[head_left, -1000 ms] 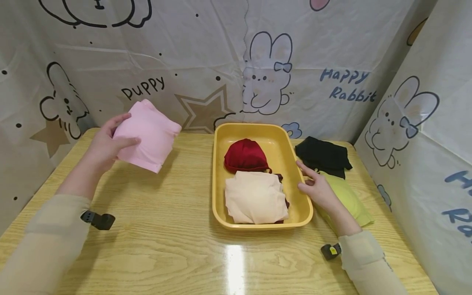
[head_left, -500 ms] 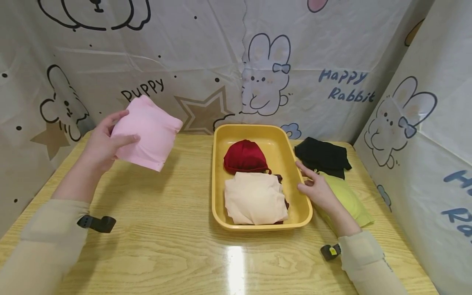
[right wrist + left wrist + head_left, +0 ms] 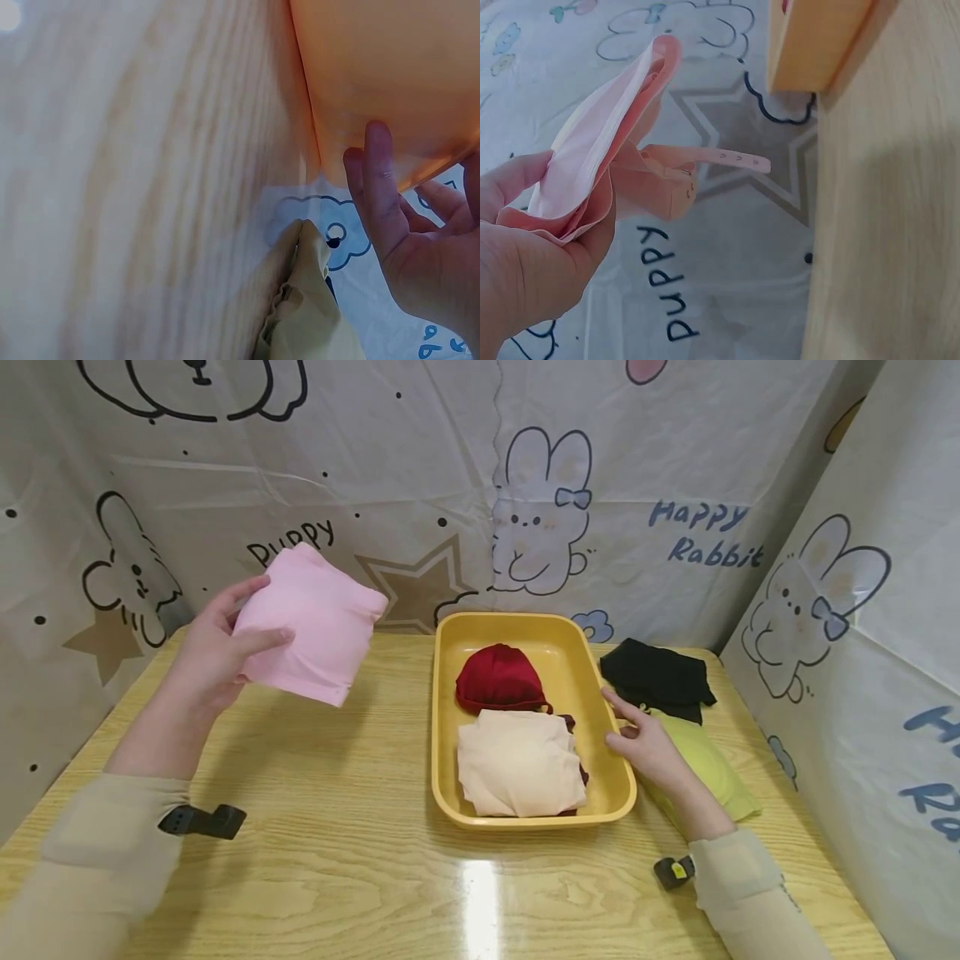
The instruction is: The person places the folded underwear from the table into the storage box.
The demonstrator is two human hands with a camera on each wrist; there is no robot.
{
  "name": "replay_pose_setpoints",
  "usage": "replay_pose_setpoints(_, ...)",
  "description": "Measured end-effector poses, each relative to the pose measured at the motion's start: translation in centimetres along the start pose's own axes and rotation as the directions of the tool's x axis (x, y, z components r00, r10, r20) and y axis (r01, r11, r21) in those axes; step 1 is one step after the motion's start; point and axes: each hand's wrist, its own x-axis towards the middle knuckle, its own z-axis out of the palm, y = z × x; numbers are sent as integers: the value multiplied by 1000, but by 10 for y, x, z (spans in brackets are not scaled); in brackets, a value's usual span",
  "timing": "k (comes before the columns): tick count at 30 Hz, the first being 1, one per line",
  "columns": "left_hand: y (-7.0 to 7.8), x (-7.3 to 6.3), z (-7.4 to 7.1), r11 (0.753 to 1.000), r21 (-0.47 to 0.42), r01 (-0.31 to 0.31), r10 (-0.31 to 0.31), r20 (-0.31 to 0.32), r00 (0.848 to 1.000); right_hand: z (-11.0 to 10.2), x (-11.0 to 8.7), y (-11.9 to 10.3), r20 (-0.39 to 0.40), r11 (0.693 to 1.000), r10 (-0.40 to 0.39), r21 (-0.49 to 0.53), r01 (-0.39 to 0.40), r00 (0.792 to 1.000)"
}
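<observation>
My left hand (image 3: 213,647) holds a folded pink bra (image 3: 311,622) up above the table's left side, thumb on one face and fingers on the other. In the left wrist view, a strap end with small hooks or eyes sticks out of the pink bra (image 3: 634,142). My right hand (image 3: 648,743) touches the right rim and outer wall of a yellow tray (image 3: 534,821). Its fingers lie fairly straight against the tray wall (image 3: 397,75) in the right wrist view. Inside the tray are a dark red folded bra (image 3: 501,678) and a beige folded one (image 3: 521,764), with dark fabric showing beneath the beige.
Right of the tray lie a folded black garment (image 3: 660,678) and a yellow-green folded bra (image 3: 708,760), partly hidden by my right forearm. A wood-grain table (image 3: 330,860) bears everything. Printed cloth (image 3: 420,468) hangs behind and at both sides.
My left hand has raised the pink bra slightly and carried it a little to the right. My right hand and the tray stay where they were.
</observation>
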Motion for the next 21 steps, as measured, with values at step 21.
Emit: replay_pose_setpoints(21, 14, -10, 45, 974, -207, -95, 94, -17, 995, 0, 0, -1, 3, 1000, -2, 9, 2, 1000)
